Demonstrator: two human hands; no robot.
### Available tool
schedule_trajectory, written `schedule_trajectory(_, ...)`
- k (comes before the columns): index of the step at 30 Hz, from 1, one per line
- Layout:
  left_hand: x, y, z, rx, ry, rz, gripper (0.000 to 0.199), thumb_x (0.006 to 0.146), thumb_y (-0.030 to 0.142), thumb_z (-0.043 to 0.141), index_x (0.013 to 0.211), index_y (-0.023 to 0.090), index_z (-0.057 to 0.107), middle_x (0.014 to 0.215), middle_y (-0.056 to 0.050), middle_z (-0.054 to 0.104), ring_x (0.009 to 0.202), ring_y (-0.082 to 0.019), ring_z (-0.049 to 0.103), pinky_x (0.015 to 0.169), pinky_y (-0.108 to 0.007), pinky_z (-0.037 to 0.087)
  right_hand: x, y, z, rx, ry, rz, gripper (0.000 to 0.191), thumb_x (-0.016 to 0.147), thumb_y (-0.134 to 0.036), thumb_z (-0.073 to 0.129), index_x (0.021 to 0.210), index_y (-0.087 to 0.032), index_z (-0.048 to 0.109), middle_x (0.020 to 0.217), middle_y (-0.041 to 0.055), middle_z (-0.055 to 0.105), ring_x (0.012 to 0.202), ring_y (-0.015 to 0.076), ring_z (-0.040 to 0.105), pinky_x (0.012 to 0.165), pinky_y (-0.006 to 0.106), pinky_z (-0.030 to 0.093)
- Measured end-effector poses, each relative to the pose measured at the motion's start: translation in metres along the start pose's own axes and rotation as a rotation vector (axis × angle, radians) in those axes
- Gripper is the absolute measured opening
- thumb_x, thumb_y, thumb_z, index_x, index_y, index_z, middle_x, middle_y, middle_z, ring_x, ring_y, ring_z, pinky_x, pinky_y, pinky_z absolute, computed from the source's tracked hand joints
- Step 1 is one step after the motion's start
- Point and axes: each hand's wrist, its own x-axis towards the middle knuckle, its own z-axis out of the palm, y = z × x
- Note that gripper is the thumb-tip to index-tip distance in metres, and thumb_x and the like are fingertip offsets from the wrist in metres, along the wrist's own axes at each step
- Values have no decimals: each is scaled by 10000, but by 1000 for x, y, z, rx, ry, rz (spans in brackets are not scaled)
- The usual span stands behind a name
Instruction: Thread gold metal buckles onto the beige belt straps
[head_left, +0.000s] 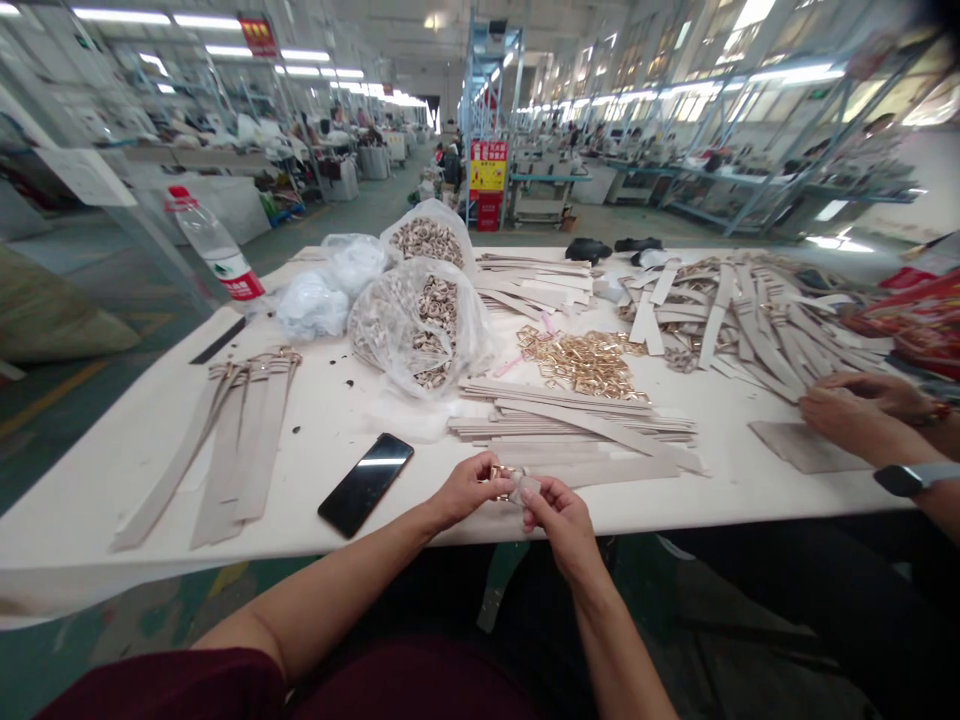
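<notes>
At the table's front edge, my left hand (466, 492) pinches a gold metal buckle (502, 471). Close against it, my right hand (562, 520) is closed on the end of a beige strap (501, 588), whose length hangs down in front of the table edge. My fingers partly cover the spot where strap and buckle meet, so I cannot tell how far the strap is threaded. Just beyond my hands lies a stack of flat beige straps (570, 425), with a heap of gold buckles (589, 362) behind it.
A black phone (366, 484) and several straps with buckles (251, 430) lie to the left. Clear bags of small beige loops (420, 330) stand mid-table near a red-capped bottle (217, 250). At right, a co-worker's hands (862, 410) work beside a strap pile (742, 310).
</notes>
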Motion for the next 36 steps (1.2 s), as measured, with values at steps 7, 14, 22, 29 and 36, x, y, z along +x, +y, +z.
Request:
schedule_trajectory(7,-11,10,10,84,9,6,349,703,375,715,724,161,440,671,41,468,593,-81,470,516,-194,449,-9,3,7,189,15,63,258,664,-360,760,791,-180,626,501,-53,560,423,50,458,424,150,408)
schedule_trajectory(14,-11,24,8,-103,70,-51,405,665,366,734,672,164,383,630,52,445,565,-79,481,496,-199,462,-20,-20,-14,-343,54,-251,326,729,-391,689,987,-201,631,705,12,635,598,147,571,571,279,495)
schedule_trajectory(22,-18,27,18,-156,-60,-117,393,666,370,740,703,157,413,668,42,491,586,-88,531,547,-222,488,-21,-45,-26,-983,-208,-504,422,727,-296,691,1134,-214,611,1025,65,693,909,211,639,814,326,504)
schedule_trajectory(29,-36,-1,13,56,-29,-222,370,692,415,683,723,169,409,664,46,491,592,-118,552,532,-226,445,-55,8,-37,-978,-60,-275,430,716,-355,684,1098,-163,637,1059,104,696,939,253,653,841,363,503)
schedule_trajectory(36,-68,-18,23,554,-210,-109,267,768,313,603,649,163,416,580,71,384,566,-79,326,517,-199,248,-83,54,-17,-684,-59,-126,430,706,-324,705,1104,-173,647,1085,92,690,950,232,647,849,316,493)
